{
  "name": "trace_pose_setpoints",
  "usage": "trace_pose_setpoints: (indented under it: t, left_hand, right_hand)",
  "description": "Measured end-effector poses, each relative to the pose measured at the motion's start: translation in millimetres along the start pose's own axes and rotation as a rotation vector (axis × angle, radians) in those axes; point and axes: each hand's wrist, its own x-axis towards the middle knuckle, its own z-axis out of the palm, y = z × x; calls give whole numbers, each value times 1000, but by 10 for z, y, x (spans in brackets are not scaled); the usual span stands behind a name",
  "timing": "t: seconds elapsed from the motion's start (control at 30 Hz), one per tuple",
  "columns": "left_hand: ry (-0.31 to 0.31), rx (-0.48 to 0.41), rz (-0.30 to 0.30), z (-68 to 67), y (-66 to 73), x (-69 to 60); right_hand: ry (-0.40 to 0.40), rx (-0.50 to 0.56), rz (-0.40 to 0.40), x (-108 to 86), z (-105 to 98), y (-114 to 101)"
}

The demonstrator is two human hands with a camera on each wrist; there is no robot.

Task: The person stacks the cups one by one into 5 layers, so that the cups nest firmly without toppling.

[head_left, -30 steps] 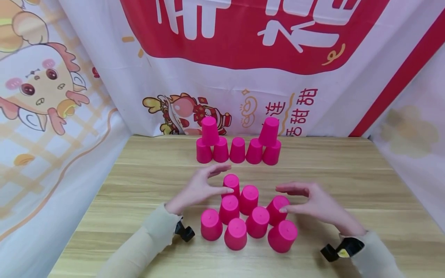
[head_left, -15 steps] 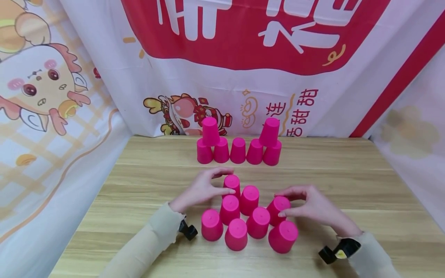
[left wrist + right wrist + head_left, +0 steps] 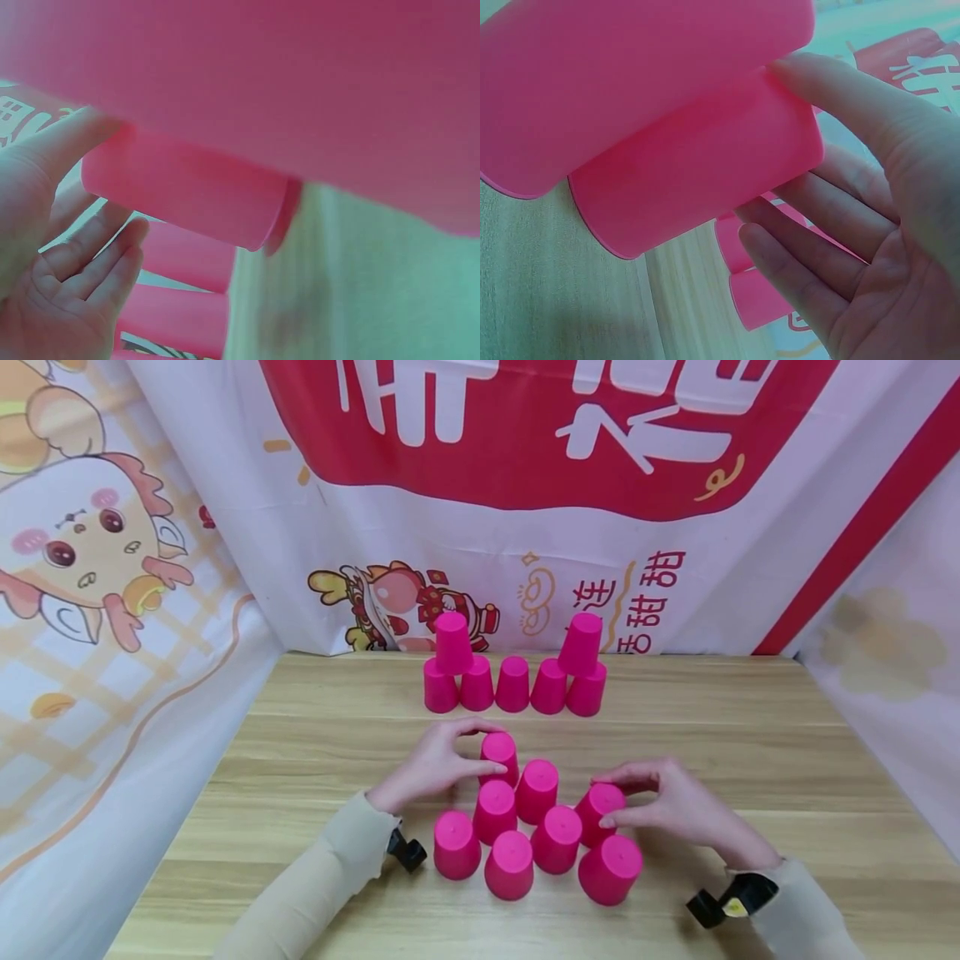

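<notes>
on head cam i see l hand (image 3: 438, 762) pinching the far cup (image 3: 501, 755) of the front group, r hand (image 3: 671, 802) gripping the right-side cup (image 3: 592, 818). only wrist cams show palms; only head cam gets the whole back row (image 3: 513, 685) w/ 2 upper cups (image 3: 453, 643).

On the light wood-grain table (image 3: 750, 718), five inverted pink tapered cups (image 3: 513, 687) form a row before a printed white cloth (image 3: 450, 522); two upper cups (image 3: 453, 645) bridge its end pairs. In front of this row, eight more cups (image 3: 537, 793) cluster, the left hand (image 3: 437, 764) at the farthest cup (image 3: 501, 748), the right hand (image 3: 673, 802) at the right-rear cup (image 3: 604, 798).
</notes>
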Motion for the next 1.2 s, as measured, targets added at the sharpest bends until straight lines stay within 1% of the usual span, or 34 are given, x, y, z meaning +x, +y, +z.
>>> trace_pose_setpoints:
  t: [0.23, 0.37, 0.5, 0.6, 0.73, 0.9, 1.07, 1.13, 1.2]
  left_hand:
    - [83, 81, 64, -114, 92, 70]
    - [111, 103, 84, -170, 151, 103]
    - [138, 124, 94, -197, 206, 132]
    - [161, 127, 100, -209, 234, 154]
    - [193, 121, 129, -233, 253, 182]
    - [223, 100, 187, -290, 313, 240]
    - [260, 110, 264, -392, 438, 338]
    - [270, 111, 275, -444, 500, 378]
    - [285, 121, 272, -505, 564, 422]
  right_hand:
    - [-1, 11, 4, -3, 3, 11]
    - [0, 10, -12, 3, 14, 21]
    - [5, 12, -39, 1, 22, 26]
    - [9, 11, -51, -5, 24, 23]
    - [12, 8, -44, -10, 27, 18]
    - [13, 11, -40, -14, 29, 20]
    - [11, 16, -20, -16, 21, 6]
    - [11, 16, -12, -15, 18, 3]
    - [10, 15, -12, -13, 17, 3]
